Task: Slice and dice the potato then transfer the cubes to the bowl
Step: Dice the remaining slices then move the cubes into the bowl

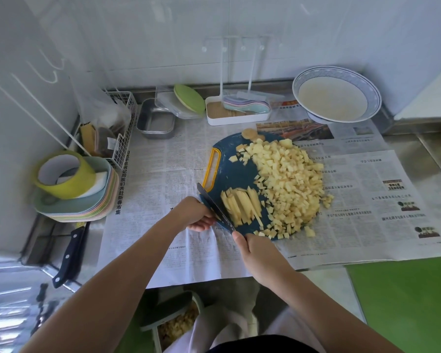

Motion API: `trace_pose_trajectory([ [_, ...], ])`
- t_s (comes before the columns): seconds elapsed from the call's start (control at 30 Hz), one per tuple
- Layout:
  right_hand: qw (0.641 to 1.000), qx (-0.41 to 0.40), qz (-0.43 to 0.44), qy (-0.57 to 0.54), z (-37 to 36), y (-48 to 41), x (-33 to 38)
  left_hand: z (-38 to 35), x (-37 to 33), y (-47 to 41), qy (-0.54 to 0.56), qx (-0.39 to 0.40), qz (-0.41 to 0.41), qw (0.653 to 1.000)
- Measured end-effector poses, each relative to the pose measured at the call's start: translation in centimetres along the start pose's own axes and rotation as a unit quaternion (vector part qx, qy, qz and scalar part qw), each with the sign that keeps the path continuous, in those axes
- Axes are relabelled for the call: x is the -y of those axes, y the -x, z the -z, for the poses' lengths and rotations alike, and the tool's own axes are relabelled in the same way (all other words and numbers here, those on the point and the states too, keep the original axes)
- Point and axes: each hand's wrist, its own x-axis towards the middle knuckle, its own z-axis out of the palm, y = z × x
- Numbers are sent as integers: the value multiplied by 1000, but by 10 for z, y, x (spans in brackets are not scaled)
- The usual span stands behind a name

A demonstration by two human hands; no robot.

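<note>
Right grip near potato strips

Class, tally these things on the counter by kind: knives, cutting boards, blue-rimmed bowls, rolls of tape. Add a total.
Knives: 2, the held knife in the right hand and the spare knife lying at the left
Cutting boards: 1
Blue-rimmed bowls: 1
Rolls of tape: 1
Total: 5

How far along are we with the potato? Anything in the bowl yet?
Done: most of the potato lies as a pile of cubes on the cutting board. In hand: the right hand holds the knife against a bundle of sticks, left hand by the board's edge. Left: dice those sticks, then move everything to the bowl, which shows no cubes.
</note>
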Motion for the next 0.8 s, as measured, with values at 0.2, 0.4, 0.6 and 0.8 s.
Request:
trace_pose_trajectory([
  [0.2, 993, -35, -4, 110, -15, 7, 20, 0, -1, -2, -67, -31, 3, 997],
  [0.4, 998, -36, -43, -32, -13, -5, 8, 0, -1, -1, -58, 3, 1, 998],
  [0.6, 998, -45, -34, -20, -13, -6, 3, 6, 7, -6, -13, 50, -19, 998],
  [0.8, 992, -17, -12, -123, -2, 2, -6, 9, 0, -1, -24, 24, -55, 998],
])
